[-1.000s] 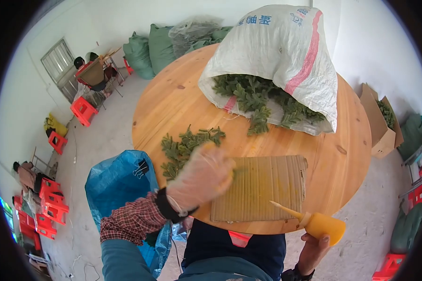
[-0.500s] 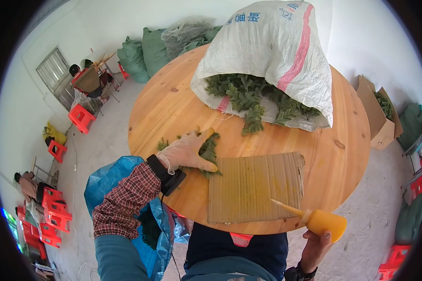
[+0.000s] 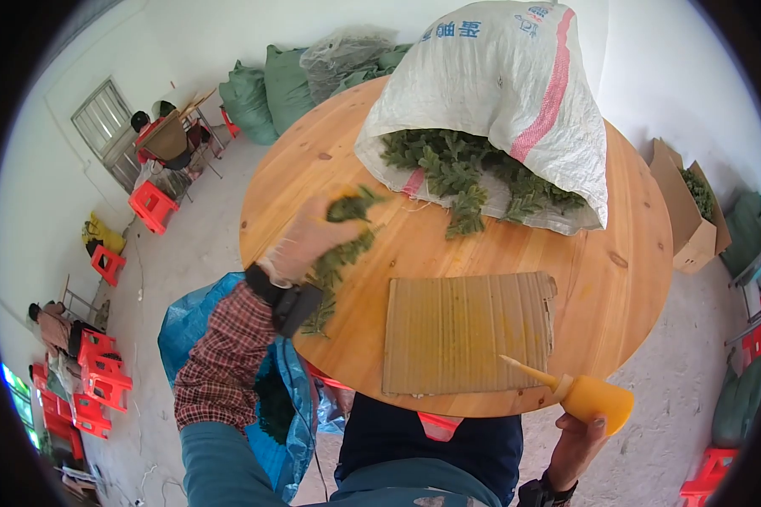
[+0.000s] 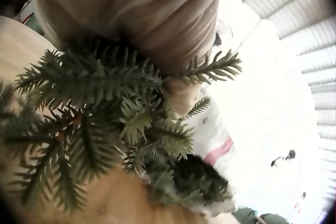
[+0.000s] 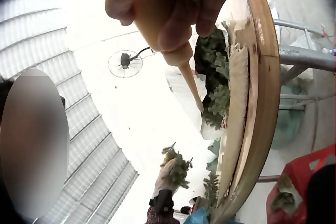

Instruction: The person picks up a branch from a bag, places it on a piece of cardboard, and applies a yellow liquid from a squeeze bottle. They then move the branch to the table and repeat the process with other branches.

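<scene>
My left hand (image 3: pixel 300 243), in a thin clear glove, grips a green artificial fir sprig (image 3: pixel 353 204) at the left of the round wooden table. In the left wrist view, the needled sprig (image 4: pixel 107 90) spreads out below the gloved fingers. More fir sprigs (image 3: pixel 320 319) lie on the table beneath and beside that hand. Past the table's front edge, my bare right hand (image 3: pixel 573 452) holds a yellow squeeze bottle (image 3: pixel 599 404), its long thin nozzle angled up and left. A sheet of cardboard (image 3: pixel 465 334), smeared with yellow, lies between the hands near the front edge.
A white woven sack (image 3: pixel 482 84) on the table (image 3: pixel 626 270) spills fir sprigs (image 3: pixel 452 169) at its mouth. The blue bag (image 3: pixel 199 317) hangs open below the left forearm. Behind the table lean green sacks (image 3: pixel 289 84); a carton (image 3: pixel 693 241) stands at right.
My left hand reached from over the cardboard to the sprigs, spread on them, then took one and moved up and left with it. The right hand still holds the bottle in nearly the same place.
</scene>
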